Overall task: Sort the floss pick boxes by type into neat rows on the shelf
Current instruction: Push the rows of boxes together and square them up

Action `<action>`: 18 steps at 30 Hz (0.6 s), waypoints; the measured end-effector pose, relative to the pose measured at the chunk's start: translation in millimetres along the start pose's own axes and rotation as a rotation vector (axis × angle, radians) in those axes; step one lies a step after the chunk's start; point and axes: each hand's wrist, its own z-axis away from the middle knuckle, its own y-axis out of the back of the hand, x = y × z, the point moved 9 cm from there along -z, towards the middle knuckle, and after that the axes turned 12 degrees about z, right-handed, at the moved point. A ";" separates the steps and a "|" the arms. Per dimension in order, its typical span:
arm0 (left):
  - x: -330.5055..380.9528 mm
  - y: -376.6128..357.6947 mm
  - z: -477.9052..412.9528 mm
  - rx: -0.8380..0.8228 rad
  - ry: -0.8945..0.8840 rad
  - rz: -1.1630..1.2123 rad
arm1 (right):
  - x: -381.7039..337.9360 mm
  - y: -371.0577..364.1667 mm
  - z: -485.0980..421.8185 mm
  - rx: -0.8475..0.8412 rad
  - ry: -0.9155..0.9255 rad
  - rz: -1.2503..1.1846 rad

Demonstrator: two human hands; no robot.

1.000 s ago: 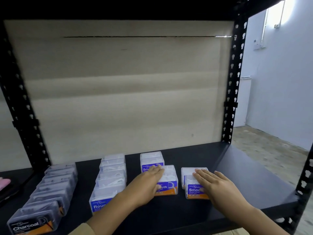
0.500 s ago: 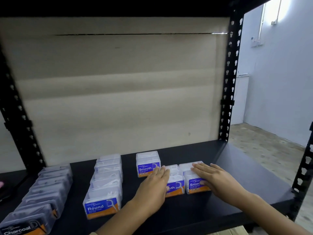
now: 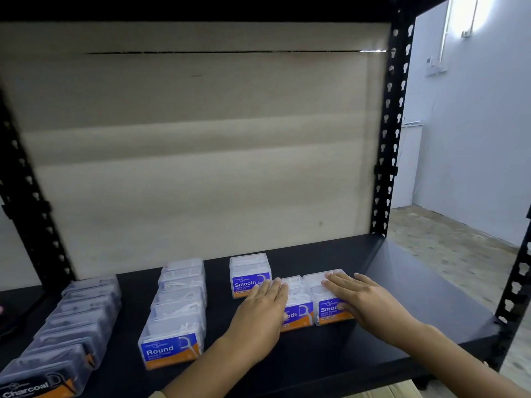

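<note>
On the black shelf (image 3: 416,285) stand three groups of clear floss pick boxes. A row of dark Charcoal boxes (image 3: 66,334) runs back at the left. A row of Round boxes (image 3: 175,311) runs back in the middle. One Smooth box (image 3: 249,272) stands behind two more Smooth boxes that sit side by side. My left hand (image 3: 263,314) lies flat over the left Smooth box (image 3: 297,308), covering part of its label. My right hand (image 3: 365,300) rests flat on top of the right Smooth box (image 3: 327,308), thumb on its front label.
A beige board (image 3: 201,153) closes the back of the shelf. Black perforated uprights stand at the rear right (image 3: 388,139), front right (image 3: 514,297) and left (image 3: 31,202). Bare shelf surface extends right of the boxes. Beyond the rack lie a tiled floor and white wall.
The right Smooth box has slid left and now sits against the other one; both hands stayed on the two boxes. The camera view shifted slightly.
</note>
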 end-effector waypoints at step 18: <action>-76.8 67.1 -17.5 0.204 0.110 0.163 | -41.8 22.8 -138.1 -0.087 -0.046 -0.390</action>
